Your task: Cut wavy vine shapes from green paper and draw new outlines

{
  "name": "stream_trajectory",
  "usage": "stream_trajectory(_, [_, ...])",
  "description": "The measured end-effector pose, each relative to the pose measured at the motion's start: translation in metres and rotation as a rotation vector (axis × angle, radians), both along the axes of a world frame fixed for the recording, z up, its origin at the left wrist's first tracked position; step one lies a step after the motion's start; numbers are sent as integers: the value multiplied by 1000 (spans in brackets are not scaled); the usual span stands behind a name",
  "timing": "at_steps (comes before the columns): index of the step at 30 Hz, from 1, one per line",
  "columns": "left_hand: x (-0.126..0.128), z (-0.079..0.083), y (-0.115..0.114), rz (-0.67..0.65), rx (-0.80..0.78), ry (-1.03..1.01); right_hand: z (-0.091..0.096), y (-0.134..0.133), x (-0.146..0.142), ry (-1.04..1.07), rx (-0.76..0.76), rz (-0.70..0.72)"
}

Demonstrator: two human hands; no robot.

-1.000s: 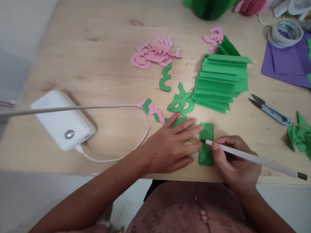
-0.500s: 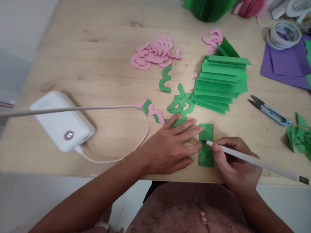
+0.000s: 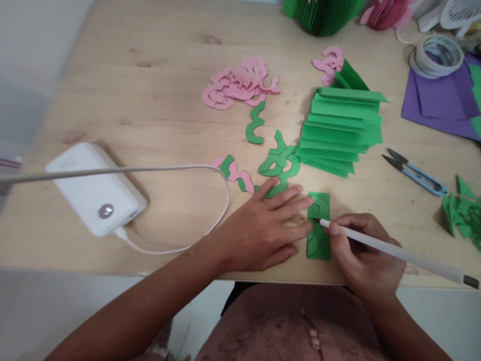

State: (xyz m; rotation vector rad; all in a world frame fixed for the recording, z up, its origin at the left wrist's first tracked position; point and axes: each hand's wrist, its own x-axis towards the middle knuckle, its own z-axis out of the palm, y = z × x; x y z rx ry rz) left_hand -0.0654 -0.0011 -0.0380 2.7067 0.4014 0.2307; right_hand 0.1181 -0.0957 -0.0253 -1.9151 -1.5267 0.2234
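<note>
A small green paper rectangle (image 3: 318, 245) with curved dark lines drawn on it lies near the table's front edge. My left hand (image 3: 263, 225) is spread flat beside it, two fingertips touching its left edge. In my right hand (image 3: 366, 250) is a white pen (image 3: 391, 248) with a dark end cap, its tip on the middle of the rectangle. Just beyond my left fingers lie wavy green paper cutouts (image 3: 291, 165), partly under the hand. A pink wavy cutout (image 3: 244, 178) overlaps green ones to their left.
Behind are a pile of pink cutouts (image 3: 240, 82) and folded green paper strips (image 3: 334, 130). At right lie blue-handled thread snips (image 3: 424, 178), green scraps (image 3: 466, 215), tape rolls (image 3: 438, 57) and purple paper (image 3: 432, 100). A white power bank (image 3: 93, 185) with a cable (image 3: 227, 200) sits left.
The view has shifted very slightly. Both hands and the pen stay in nearly the same place on the green rectangle.
</note>
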Motion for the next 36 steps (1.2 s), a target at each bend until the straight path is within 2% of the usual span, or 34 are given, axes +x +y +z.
stream_trajectory(29, [0,0,0,11,4,-22,3,1,-3,91,-41,-92])
stream_trajectory(36, [1,1,-1,16,5,-14,3,1,-1,126,-19,-51])
